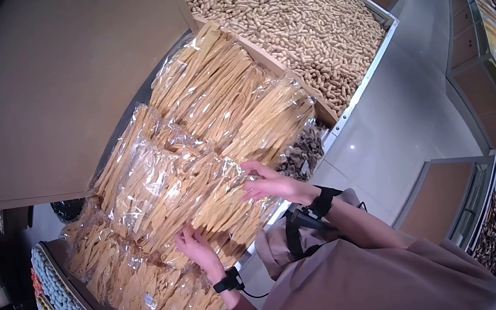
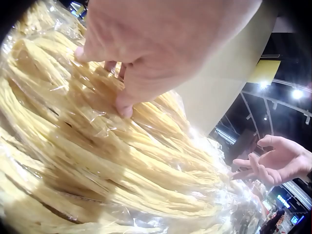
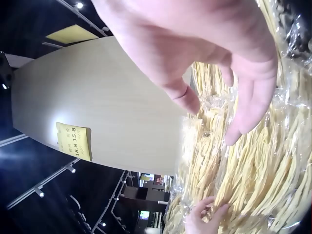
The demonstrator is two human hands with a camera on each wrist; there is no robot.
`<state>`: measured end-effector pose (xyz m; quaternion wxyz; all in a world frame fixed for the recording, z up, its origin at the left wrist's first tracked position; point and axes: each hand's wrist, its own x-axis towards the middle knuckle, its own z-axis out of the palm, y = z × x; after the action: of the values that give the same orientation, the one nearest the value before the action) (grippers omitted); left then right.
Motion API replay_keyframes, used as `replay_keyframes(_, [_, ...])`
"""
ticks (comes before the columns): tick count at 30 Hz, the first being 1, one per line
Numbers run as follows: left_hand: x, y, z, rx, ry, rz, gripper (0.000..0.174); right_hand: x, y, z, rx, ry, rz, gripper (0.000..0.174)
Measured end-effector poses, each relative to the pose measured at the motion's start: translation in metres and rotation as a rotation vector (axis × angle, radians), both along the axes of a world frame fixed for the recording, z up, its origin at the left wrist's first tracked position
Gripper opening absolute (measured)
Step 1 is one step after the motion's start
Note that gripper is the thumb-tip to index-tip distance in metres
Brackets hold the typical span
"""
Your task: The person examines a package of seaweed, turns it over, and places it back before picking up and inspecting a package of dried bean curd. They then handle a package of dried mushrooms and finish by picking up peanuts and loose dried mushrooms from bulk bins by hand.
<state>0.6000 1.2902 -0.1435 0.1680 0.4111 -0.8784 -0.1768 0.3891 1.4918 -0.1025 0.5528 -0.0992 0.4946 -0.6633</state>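
Dried tofu skin sticks in clear plastic bags point(image 1: 198, 170) are heaped in a display bin. My left hand point(image 1: 199, 251) is at the near side of the heap. In the left wrist view, its fingertips point(image 2: 126, 111) touch a bag of sticks point(image 2: 97, 161), thumb and fingers spread apart with the fingers loosely bent. My right hand point(image 1: 275, 187) is over the heap's right part, palm turned inward. The right wrist view shows its thumb and fingers point(image 3: 253, 97) loosely bent and apart, with nothing between them, above the bagged sticks point(image 3: 263, 165).
Peanuts point(image 1: 291, 21) fill the bin beyond a wooden divider point(image 1: 271, 58). A dark dried food point(image 1: 304, 152) lies at the bin's right edge. A tall beige panel point(image 1: 64, 88) stands at the left, bearing a yellow price label point(image 3: 74, 141). Pale blue-wrapped items point(image 1: 75, 305) fill a stand at lower left.
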Motion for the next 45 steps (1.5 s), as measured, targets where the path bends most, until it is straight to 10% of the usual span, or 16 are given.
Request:
replay_keyframes(7, [-0.021,0.018,0.033,-0.043,0.160,-0.010,0.043,-0.003,0.011,0.000,0.037,0.312,-0.101,0.056])
replay_keyframes(11, [-0.056,0.051,0.048,-0.114,0.227,-0.317,0.030,-0.029,0.047,-0.023,0.090,0.444,-0.565,0.037])
replay_keyframes(15, [-0.086,0.101,0.031,0.739,0.189,-0.577,0.019,-0.041,0.102,-0.038,0.402,0.581,-0.784,0.038])
replay_keyframes(17, [-0.094,0.123,0.025,0.776,0.174,-0.615,0.020,-0.042,0.123,-0.048,0.539,0.639,-0.820,0.044])
replay_keyframes(22, [-0.084,0.139,-0.015,0.772,-0.008,-0.671,0.060,-0.031,0.153,-0.091,0.549,0.714,-0.553,0.070])
replay_keyframes(29, [-0.092,0.152,-0.063,1.157,-0.031,-0.617,0.075,-0.065,0.159,-0.095,0.401,0.650,-0.298,0.097])
replay_keyframes(35, [-0.109,0.156,-0.102,0.974,-0.087,-0.584,0.088,-0.102,0.154,-0.130,0.262,0.647,-0.045,0.114])
replay_keyframes(45, [-0.113,0.168,-0.105,0.991,-0.037,-0.343,0.086,-0.112,0.166,-0.149,0.343,0.782,0.025,0.102])
